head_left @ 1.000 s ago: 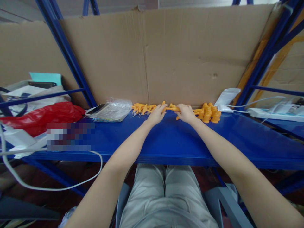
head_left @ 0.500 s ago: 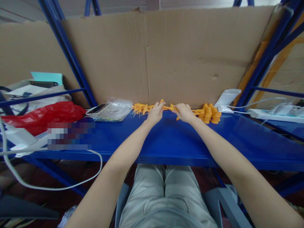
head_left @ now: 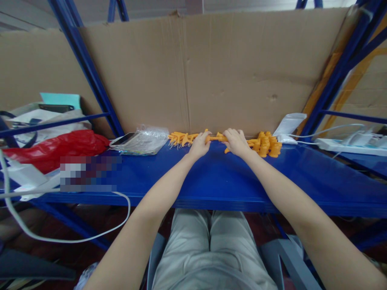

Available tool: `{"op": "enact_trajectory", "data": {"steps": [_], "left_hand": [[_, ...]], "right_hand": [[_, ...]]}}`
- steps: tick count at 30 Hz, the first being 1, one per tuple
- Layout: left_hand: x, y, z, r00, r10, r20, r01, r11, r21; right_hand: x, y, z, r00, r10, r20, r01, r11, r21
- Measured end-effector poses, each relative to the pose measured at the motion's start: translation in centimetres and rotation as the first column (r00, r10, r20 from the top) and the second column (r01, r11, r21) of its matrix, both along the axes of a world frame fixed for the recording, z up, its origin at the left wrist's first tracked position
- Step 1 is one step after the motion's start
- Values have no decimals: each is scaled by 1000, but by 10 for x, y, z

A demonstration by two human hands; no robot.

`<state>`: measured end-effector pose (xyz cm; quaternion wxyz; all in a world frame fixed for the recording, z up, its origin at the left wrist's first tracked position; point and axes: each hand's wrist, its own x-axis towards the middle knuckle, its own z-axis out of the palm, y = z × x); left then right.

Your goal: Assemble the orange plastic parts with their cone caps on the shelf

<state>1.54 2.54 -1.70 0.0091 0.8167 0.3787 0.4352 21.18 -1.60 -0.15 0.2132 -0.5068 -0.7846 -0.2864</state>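
Note:
At the back of the blue shelf [head_left: 223, 177], my left hand [head_left: 200, 146] is closed around a small orange plastic piece [head_left: 207, 139]. My right hand [head_left: 237, 141] lies just to its right, fingers curled down on another orange plastic piece [head_left: 220, 137]. The fingers partly cover both pieces, so their exact shape is hard to make out. Left of my left hand lies a row of orange pieces with small metal chains [head_left: 181, 139]. Beyond my right hand several chunky orange figures [head_left: 265, 144] stand close together.
A tall cardboard sheet [head_left: 229, 72] closes off the back. To the left lie a clear plastic bag [head_left: 148, 141], a phone [head_left: 123, 139] and a red bag [head_left: 63, 147]. A white packet [head_left: 290, 125] and a power strip [head_left: 353, 146] are on the right. Blue posts [head_left: 90, 76] frame the shelf.
Both hands have shifted slightly among the orange pieces, the right one a little upward with its fingers more curled. The surrounding pieces look unmoved.

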Motion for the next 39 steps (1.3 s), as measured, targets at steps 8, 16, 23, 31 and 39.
{"op": "enact_trajectory", "data": {"steps": [8,16,23,31,39], "left_hand": [[10,-15,7,972,13,235,133,794,-594],[-2,-7,2,998,-31,-59,22,989,-144],[-4,-1,-4,977,-16,-210,19,1000,11],[10,-6,-4,993,-104,-54,101,993,-61],[20,-25,10,943,27,331,212,719,-662]], "right_hand": [[-3,-3,2,994,-18,107,17,1000,8],[-1,3,-6,999,20,44,-14,991,-130],[-5,4,-7,1000,2,4,-1,965,-261],[-3,1,-4,994,-68,90,85,975,-204],[-14,-8,2,978,-118,173,134,988,-82]]}}
